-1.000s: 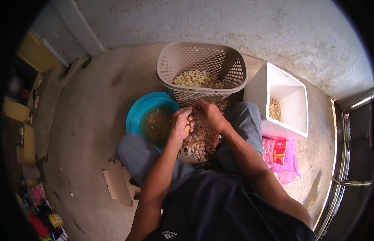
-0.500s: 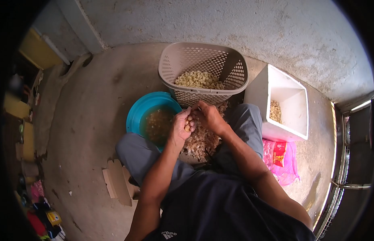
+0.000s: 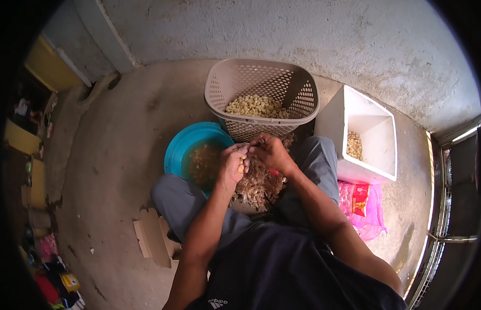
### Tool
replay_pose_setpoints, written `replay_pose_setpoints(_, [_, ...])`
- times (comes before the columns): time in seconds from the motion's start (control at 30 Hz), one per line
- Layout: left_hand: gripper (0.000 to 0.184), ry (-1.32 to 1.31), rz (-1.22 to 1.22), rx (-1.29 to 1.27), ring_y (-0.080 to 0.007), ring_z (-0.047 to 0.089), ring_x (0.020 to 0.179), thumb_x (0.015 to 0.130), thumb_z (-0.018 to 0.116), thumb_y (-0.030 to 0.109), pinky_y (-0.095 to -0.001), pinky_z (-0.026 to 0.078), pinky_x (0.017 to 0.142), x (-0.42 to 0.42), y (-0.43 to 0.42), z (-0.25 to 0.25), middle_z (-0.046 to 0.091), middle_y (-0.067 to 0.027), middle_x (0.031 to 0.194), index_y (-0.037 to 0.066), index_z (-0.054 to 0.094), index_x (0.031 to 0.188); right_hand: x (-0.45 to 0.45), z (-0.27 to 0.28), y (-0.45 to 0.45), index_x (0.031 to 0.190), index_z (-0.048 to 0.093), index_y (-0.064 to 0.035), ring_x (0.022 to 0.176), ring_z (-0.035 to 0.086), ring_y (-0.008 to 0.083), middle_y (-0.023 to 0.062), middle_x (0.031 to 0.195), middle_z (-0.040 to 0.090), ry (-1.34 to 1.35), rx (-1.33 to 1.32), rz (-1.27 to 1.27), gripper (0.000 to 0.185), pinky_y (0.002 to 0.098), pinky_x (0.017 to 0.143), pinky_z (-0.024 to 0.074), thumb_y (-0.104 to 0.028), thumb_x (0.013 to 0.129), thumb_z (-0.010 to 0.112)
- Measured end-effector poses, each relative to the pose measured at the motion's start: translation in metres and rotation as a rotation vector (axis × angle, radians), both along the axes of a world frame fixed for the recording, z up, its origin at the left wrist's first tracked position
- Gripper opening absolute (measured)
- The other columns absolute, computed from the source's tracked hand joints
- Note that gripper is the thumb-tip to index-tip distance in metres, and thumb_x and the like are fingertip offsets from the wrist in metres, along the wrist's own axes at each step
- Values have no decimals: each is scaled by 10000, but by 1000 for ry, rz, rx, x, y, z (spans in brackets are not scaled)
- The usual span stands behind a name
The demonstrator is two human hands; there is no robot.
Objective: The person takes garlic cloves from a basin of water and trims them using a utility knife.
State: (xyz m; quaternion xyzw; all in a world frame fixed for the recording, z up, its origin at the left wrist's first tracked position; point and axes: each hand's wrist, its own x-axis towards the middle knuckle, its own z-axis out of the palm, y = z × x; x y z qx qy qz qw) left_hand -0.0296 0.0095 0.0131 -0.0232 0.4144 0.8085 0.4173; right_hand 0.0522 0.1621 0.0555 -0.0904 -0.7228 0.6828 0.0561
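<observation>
My left hand (image 3: 235,163) is curled around a few garlic cloves (image 3: 241,168), pale and tan between the fingers. The fingertips of my right hand (image 3: 271,154) are pinched together against those of the left; what lies between them is too small to make out. A small red piece (image 3: 273,171) shows below my right palm, and I cannot tell whether the hand holds it. Under both hands lies a heap of brown papery skins (image 3: 258,188). Left of them stands a blue basin (image 3: 173,150) with cloves in cloudy water (image 3: 201,163).
A beige perforated basket (image 3: 261,122) holding pale peeled cloves (image 3: 256,106) stands ahead. To the right is a white foam box (image 3: 331,121) with more cloves, and a pink net bag (image 3: 372,212). Folded cardboard (image 3: 155,237) lies at left. A wall (image 3: 240,31) closes off the far side.
My left fingers have closed further over the cloves, so fewer show. The red piece has come into sight under my right hand. The whole view has shifted slightly.
</observation>
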Motion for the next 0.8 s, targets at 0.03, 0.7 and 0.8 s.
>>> replay_pose_setpoints(0.03, [142,13,-3,-3,-128,562,529,968,648,126,-277,426,382,0,0,0,637,-51,805,15,620,1052,0,0,0,1017,595,14,636,580,80,50,803,677,-6,-65,-12,109,257,538,464,-20,948,672])
replay_pose_setpoints(0.7, [85,158,-77,-136,-96,537,484,934,647,105,-242,395,357,3,-3,11,614,-50,735,23,632,918,5,22,3,965,628,31,644,592,78,48,747,674,10,246,0,121,264,556,477,-27,904,715])
replay_pose_setpoints(0.8, [92,166,-62,-124,-97,535,482,932,649,121,-244,399,357,5,-2,7,606,-43,727,31,628,929,4,22,5,973,621,40,603,598,86,54,742,671,-43,37,8,118,253,513,467,-34,921,697])
